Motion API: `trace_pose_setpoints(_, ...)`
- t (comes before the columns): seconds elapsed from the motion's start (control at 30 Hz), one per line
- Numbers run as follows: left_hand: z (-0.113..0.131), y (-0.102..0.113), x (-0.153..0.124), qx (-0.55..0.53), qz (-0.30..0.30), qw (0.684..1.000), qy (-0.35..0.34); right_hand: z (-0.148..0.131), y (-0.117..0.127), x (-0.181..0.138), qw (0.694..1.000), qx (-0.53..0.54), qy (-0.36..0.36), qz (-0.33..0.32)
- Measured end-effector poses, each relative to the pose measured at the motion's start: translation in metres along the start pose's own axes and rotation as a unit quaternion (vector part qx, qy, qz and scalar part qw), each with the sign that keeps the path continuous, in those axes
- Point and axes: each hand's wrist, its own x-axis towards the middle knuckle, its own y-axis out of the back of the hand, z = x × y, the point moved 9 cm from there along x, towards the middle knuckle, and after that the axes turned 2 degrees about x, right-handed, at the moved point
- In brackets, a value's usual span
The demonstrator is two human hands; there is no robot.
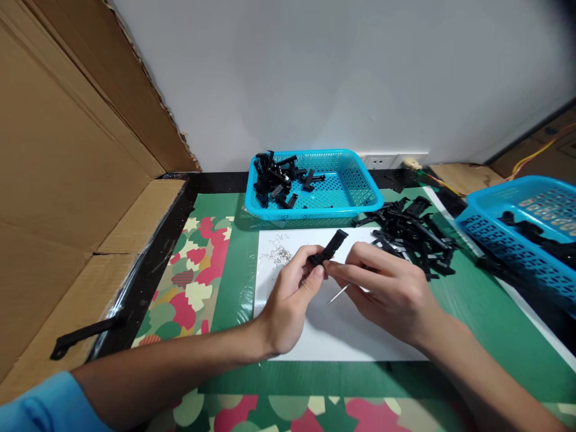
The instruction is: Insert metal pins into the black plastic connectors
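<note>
My left hand [290, 300] is closed around the lower end of a black plastic part [335, 243], a long narrow piece that tilts up to the right. My right hand [391, 291] meets it from the other side, its thumb and forefinger pinched at the part's lower end. Out from under the curled fingers of that hand pokes a thin metal tool [338, 294], pointing down and left; its handle is hidden. Whatever the right fingertips pinch is too small to make out. Below both hands lies a white sheet [333, 336], with a pile of small metal wire pieces [279, 253] at its upper left.
A blue basket [315, 212] with black parts [274, 180] stands by the wall. More black parts [414, 231] are heaped on the green mat [238, 252], right of the sheet. Another blue basket [508, 240] is at far right. Cardboard [67, 150] walls the left side.
</note>
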Motion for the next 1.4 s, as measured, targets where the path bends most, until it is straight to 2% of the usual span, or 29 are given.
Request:
trace_pose_setpoints(0.13, -0.004, 0.001, 0.000, -0.015, 0.003, 1.000, 0.005, 0.006, 0.002, 0.002, 0.999, 0.023, -0.030, 0.005)
trace_pose_setpoints(0.43, -0.011, 0.005, 0.002, 0.030, 0.015, 0.998, 0.048, 0.012, 0.006, 0.007, 0.997, 0.050, -0.054, 0.002)
trace_pose_setpoints(0.6, -0.007, 0.004, 0.001, 0.059, 0.010, 0.998, 0.035, 0.014, 0.011, 0.007, 0.994, 0.077, -0.076, -0.006)
trace_pose_setpoints(0.77, -0.006, 0.002, 0.001, 0.057, 0.010, 0.998, 0.030, 0.021, 0.022, 0.006, 0.988, 0.110, -0.108, 0.025)
trace_pose_setpoints(0.83, -0.007, 0.003, 0.001, 0.078, 0.016, 0.996, 0.036, 0.024, 0.025, 0.005, 0.989, 0.093, -0.109, 0.033)
trace_pose_setpoints(1.0, 0.002, 0.003, 0.001, 0.176, 0.002, 0.984, 0.019, 0.031, 0.034, 0.002, 0.995, -0.044, -0.072, 0.056)
trace_pose_setpoints(1.07, 0.006, 0.002, 0.001, 0.194, -0.005, 0.981, 0.011, 0.033, 0.035, 0.002, 0.995, -0.050, -0.063, 0.062)
trace_pose_setpoints(1.2, 0.007, -0.001, 0.001, 0.227, -0.017, 0.974, 0.007, 0.032, 0.038, 0.002, 0.991, 0.036, -0.088, 0.097)
trace_pose_setpoints(1.3, 0.001, -0.002, -0.001, 0.233, -0.032, 0.972, 0.019, 0.030, 0.032, 0.003, 0.975, 0.119, -0.145, 0.119)
trace_pose_setpoints(1.4, -0.006, -0.001, -0.002, 0.218, -0.034, 0.975, 0.036, 0.032, 0.019, 0.003, 0.956, 0.176, -0.211, 0.104)
